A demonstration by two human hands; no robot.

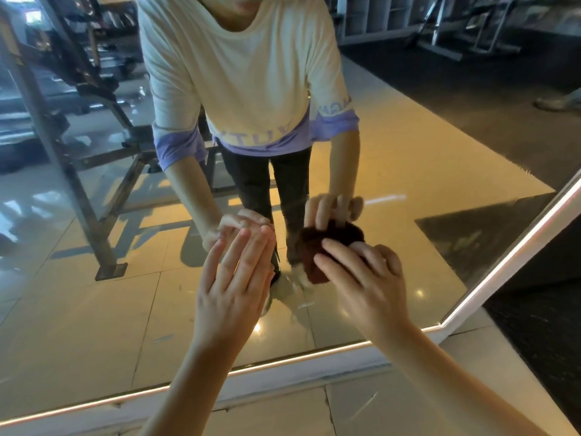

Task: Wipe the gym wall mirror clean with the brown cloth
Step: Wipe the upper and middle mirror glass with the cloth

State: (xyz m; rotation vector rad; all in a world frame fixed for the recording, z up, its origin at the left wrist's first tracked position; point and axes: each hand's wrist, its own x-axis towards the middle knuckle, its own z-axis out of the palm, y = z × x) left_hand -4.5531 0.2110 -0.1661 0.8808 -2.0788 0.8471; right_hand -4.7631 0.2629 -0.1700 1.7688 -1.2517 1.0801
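Head view shows the brown cloth (316,267) bunched just right of the frame's centre, set against the glass of the gym wall mirror (94,309); the right hand (366,280) grasps it, fingers curled over the wad and pushing it onto the glass, the hand's reflection meeting it from above. Left of the cloth and apart from it, the left hand (234,287) is released, holding nothing; its fingers are straight and close together, the tips touching the mirror where they meet their own reflection. Across the upper middle of the frame the glass reflects the person's cream T-shirt with purple trim (245,73) and dark trousers; at the upper left it reflects a metal gym rack (72,184) standing on glossy tiles. A white mirror frame (298,368) with a lit strip runs along the bottom edge and up the right side; pale floor tiles (408,407) lie below it, and dark gym matting (544,325) fills the lower right.
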